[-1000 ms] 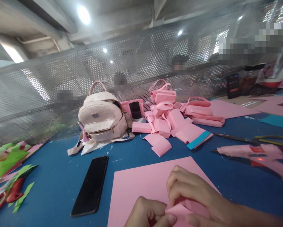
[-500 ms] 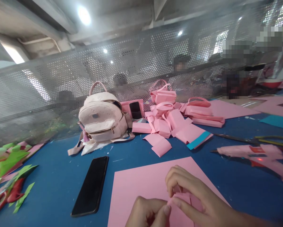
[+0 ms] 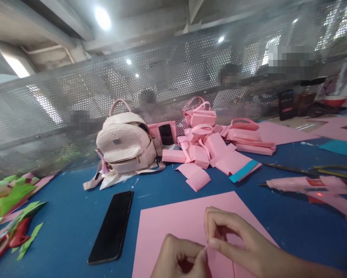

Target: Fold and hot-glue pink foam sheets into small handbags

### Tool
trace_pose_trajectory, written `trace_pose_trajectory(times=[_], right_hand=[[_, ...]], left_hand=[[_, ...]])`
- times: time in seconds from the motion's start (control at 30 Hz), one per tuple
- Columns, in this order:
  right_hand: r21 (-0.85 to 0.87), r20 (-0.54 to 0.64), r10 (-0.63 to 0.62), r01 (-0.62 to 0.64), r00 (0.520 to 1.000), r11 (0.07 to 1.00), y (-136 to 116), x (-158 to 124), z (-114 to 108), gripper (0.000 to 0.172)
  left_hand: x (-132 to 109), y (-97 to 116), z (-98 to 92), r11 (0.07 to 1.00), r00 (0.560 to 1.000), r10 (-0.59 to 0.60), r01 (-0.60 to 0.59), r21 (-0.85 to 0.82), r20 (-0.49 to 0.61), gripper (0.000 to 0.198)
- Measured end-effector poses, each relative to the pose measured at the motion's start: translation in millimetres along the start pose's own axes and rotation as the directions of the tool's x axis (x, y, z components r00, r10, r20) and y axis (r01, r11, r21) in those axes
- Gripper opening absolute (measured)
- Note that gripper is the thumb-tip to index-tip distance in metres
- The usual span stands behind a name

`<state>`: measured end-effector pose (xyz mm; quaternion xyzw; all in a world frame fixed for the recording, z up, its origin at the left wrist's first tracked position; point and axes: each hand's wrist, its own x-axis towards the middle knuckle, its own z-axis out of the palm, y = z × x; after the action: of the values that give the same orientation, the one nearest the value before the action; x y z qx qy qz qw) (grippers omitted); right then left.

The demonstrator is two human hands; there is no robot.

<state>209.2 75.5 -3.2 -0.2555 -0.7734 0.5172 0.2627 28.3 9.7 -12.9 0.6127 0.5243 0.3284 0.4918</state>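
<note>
My left hand [image 3: 179, 256] is closed, thumb and forefinger pinching the edge of a small pink paper piece [image 3: 220, 264]. Close beside it, my right hand [image 3: 237, 239] grips the same piece between thumb and curled fingers. The fingertips of both hands nearly meet. Under them lies a large pink sheet [image 3: 162, 224] on the blue table. My hands hide part of the small piece, and its lower end runs out of view.
A black phone [image 3: 111, 227] lies left of the sheet. Behind stand a pale backpack [image 3: 124, 143] and pink paper bags [image 3: 202, 116]. A pink glue gun [image 3: 309, 185] is at right, red-handled scissors [image 3: 19, 233] and green scraps at far left.
My right hand has shifted slightly and its fingers now curl lower over the small pink piece, less of which shows. My left hand has turned a little, still pinching.
</note>
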Motion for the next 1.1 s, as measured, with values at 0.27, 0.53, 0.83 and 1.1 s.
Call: trace_pose_trajectory(times=[0.27,0.53,0.83,1.1], right_hand=[[0.031,-0.098,0.054,-0.051,0.994,0.998,3.0,5.0,-11.4,0.039],[0.065,-0.138,0.165,-0.157,0.977,0.985,10.9,9.8,-16.6,0.047],[-0.051,-0.058,0.115,-0.118,0.992,0.992,10.3,7.7,-8.8,0.05],[-0.127,-0.027,0.08,-0.083,0.996,0.988,7.4,5.0,-13.5,0.058]], left_hand=[[2.6,5.3,-14.6,0.986,0.98,0.016,-0.049,-0.162,-0.2,0.064],[8.7,3.3,-20.3,0.962,0.984,0.037,-0.082,-0.259,-0.175,0.051],[7.4,2.9,-21.0,0.992,0.992,0.0,-0.016,-0.129,-0.124,0.054],[10.0,2.6,-27.5,0.988,0.989,0.016,-0.038,-0.148,-0.148,0.045]])
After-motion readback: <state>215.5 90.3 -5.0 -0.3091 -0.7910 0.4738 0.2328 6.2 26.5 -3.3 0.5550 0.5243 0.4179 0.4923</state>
